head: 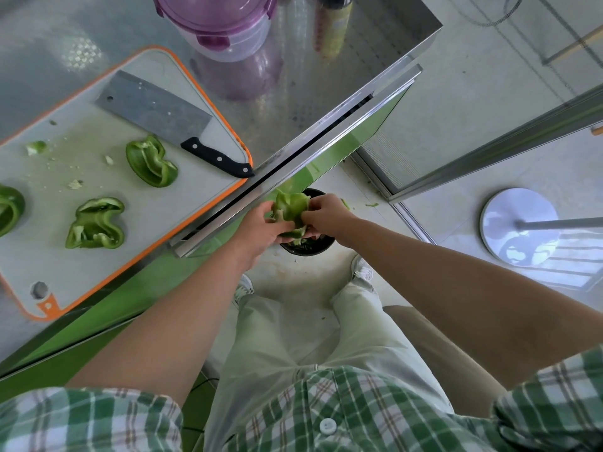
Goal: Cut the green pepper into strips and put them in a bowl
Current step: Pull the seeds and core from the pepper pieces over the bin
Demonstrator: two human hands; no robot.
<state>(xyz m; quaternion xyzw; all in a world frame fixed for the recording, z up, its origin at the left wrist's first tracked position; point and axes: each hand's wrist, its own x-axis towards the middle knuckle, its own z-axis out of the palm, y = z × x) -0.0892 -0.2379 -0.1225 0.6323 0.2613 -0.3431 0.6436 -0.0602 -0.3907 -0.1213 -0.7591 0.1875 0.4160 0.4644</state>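
Two hands meet low, beyond the bench (326, 76) edge, above a black container (308, 249) on the floor. The left hand (261, 228) grips a pale green pepper piece (290, 207) from the left with curled fingers; the right hand (326, 215) pinches its right edge. The piece's long axis runs away from the person, its pale inside facing up. Up on the cutting board (156, 207), three more pepper chunks (151, 161) lie cut-side up, well apart. The cleaver (156, 109) lies flat beside them, its handle pointing toward the board's near right corner.
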